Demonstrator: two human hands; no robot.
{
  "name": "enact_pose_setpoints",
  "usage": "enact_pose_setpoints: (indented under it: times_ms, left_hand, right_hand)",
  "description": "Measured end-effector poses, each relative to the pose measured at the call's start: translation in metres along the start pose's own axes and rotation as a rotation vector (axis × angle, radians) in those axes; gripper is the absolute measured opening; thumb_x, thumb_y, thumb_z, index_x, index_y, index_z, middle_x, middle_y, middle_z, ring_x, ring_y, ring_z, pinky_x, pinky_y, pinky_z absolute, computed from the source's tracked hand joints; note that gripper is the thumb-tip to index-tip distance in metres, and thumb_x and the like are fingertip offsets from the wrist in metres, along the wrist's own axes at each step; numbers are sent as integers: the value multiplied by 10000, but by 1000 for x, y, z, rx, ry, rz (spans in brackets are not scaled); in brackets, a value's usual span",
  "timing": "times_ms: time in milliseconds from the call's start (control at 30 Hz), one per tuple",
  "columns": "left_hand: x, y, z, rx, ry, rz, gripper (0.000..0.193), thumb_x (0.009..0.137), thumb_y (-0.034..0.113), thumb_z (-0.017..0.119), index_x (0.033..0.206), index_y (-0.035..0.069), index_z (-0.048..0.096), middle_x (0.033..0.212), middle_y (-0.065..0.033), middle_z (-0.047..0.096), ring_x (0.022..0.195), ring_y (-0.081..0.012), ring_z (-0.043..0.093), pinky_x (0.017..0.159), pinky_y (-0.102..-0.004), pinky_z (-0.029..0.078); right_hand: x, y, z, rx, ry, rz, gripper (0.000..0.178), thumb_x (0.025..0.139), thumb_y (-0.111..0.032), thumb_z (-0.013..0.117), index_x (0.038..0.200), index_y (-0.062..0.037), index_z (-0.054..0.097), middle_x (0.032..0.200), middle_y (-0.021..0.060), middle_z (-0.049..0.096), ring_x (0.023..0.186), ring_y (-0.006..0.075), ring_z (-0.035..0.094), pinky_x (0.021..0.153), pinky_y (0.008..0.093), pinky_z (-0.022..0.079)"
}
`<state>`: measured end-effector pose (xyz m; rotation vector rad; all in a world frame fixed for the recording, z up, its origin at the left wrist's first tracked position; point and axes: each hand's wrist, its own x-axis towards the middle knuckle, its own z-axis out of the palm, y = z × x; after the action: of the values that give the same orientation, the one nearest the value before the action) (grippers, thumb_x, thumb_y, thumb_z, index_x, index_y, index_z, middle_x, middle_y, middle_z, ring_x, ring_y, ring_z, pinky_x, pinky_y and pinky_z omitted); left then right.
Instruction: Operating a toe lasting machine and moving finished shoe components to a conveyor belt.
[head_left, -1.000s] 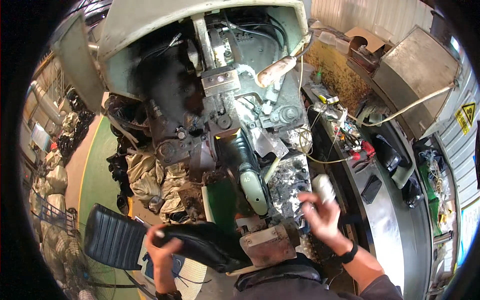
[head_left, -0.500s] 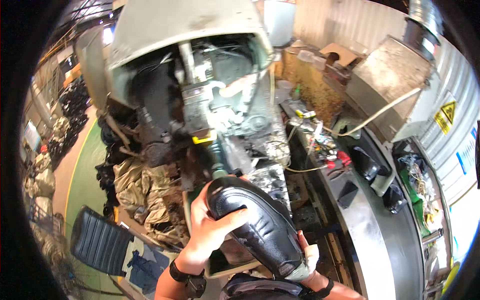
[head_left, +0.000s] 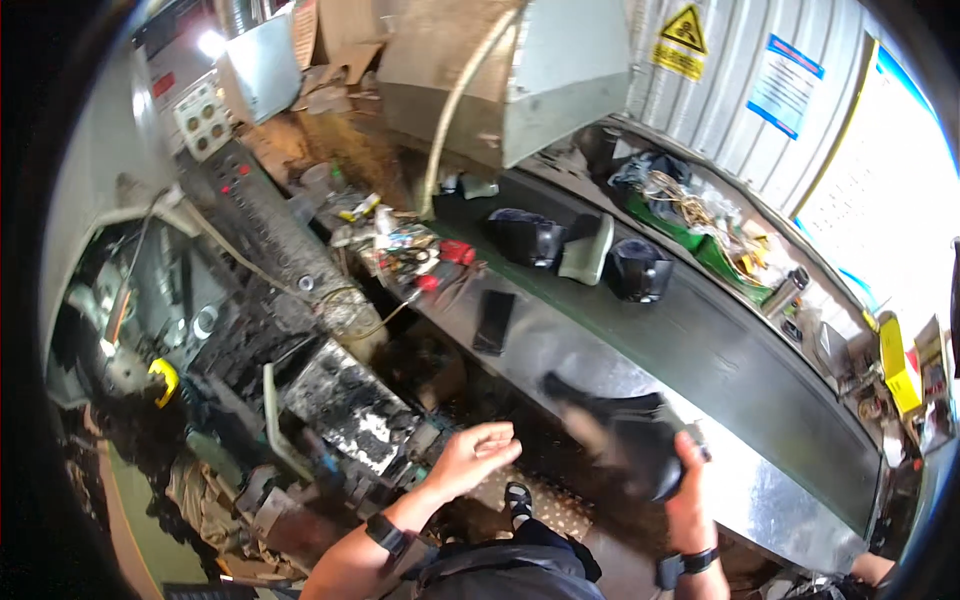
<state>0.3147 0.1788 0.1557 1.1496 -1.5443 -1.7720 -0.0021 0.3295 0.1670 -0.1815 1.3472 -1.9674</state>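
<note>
My right hand (head_left: 688,490) grips a black shoe (head_left: 640,435) at its near end, above the edge of the metal ledge. The shoe is smeared by motion, and some of my fingers are hidden behind it. My left hand (head_left: 475,460) is off the shoe, to its left, with its fingers loosely curled and apart and nothing seen in them. On the dark belt beyond stand a black shoe (head_left: 527,238), a pale greenish-grey piece (head_left: 588,250) and another black shoe (head_left: 640,270). A flat black rectangular object (head_left: 493,322) lies on the metal ledge (head_left: 570,350).
A grimy machine (head_left: 350,405) with a yellow part (head_left: 163,382) stands to the left. Red-handled tools (head_left: 455,253) and clutter sit at the ledge's far end. Green trays (head_left: 725,258) of scraps line the belt's far side. Part of another arm (head_left: 873,568) shows at the lower right.
My view has swung right, from the machine to the belt. The shoe, earlier held in both hands before the machine, is now over the ledge in my right hand; my left has let go.
</note>
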Motion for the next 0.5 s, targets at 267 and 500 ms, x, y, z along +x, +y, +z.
enact_pose_setpoints:
  times_ms: [267, 500]
  left_hand:
    - [-28, -50, -16, 318, 152, 14, 424, 859, 125, 804, 1251, 2, 697, 1193, -163, 743, 1108, -230, 720, 941, -331, 577]
    - [-89, -83, -60, 256, 408, -61, 300, 863, 26, 787, 1158, -11, 744, 1184, -142, 742, 1053, -177, 720, 913, -314, 600]
  right_hand:
    - [241, -102, -321, -157, 579, -112, 314, 924, -311, 741, 1090, -50, 685, 1147, 95, 714, 1046, 242, 699, 790, 409, 597]
    - [332, 23, -310, 131, 284, -105, 306, 992, -281, 675, 1168, -37, 619, 1193, 145, 669, 1096, 282, 651, 974, 407, 537]
